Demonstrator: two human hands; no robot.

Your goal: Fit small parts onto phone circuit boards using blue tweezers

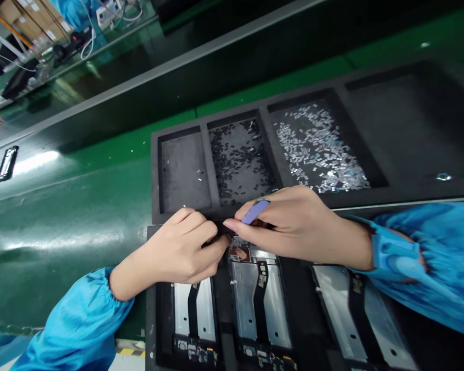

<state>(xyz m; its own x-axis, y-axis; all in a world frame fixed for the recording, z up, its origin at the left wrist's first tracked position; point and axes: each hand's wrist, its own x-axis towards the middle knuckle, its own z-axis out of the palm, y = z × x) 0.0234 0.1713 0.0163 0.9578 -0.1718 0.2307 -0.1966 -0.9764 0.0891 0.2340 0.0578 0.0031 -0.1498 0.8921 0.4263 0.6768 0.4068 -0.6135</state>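
Observation:
My right hand grips a slim purple tool, its blunt end sticking up between thumb and forefinger; the tool's lower end is hidden. Close by on the left, my left hand has curled fingers pressed together at the top of the middle phone body. Whatever those fingers pinch cannot be made out. That phone body shows a silver plate, a black flex cable and a copper-coloured patch near its top. Similar phone bodies lie on either side, one partly under my left hand and another below my right wrist.
A black foam tray lies behind my hands, its compartments holding small dark pieces and many shiny silver pieces. The phones sit in a second black tray. A dark part lies left on the green table.

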